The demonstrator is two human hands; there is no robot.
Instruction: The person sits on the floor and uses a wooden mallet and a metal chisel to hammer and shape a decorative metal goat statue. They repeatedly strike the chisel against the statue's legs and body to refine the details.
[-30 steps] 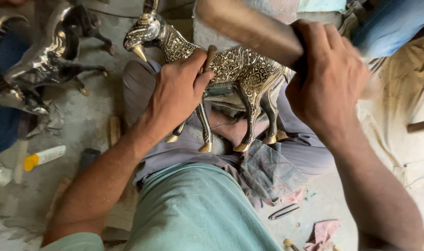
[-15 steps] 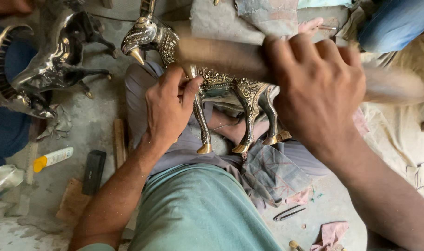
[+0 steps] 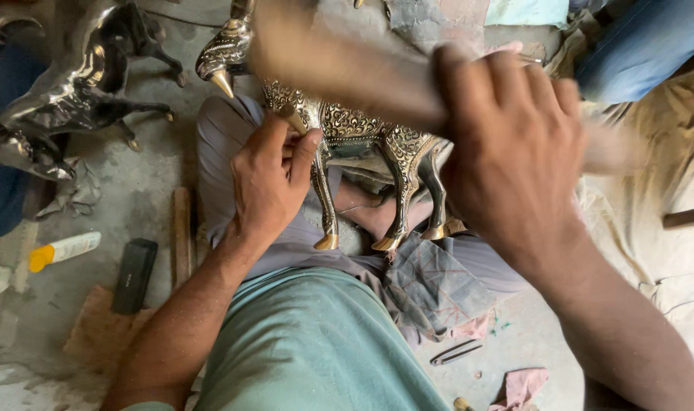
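An ornate brass animal figurine (image 3: 362, 141) with engraved patterns and gold-tipped hooves stands on my lap. My left hand (image 3: 267, 183) presses against its chest and front leg, and seems to pinch a small metal punch against the body. My right hand (image 3: 514, 152) grips a wooden handle (image 3: 339, 72), probably a mallet, blurred by motion above the figurine's back. The figurine's head with a pointed golden muzzle (image 3: 224, 80) points to the upper left.
A second shiny metal animal figurine (image 3: 73, 91) stands at upper left on the concrete floor. A white tube with a yellow cap (image 3: 62, 250), a black block (image 3: 134, 275) and a wooden stick (image 3: 181, 236) lie at left. Another person's blue-trousered leg (image 3: 644, 42) is at upper right.
My right hand has swung the wooden handle down and to the left over the figurine's back. My left hand has slid from the figurine's back to its chest.
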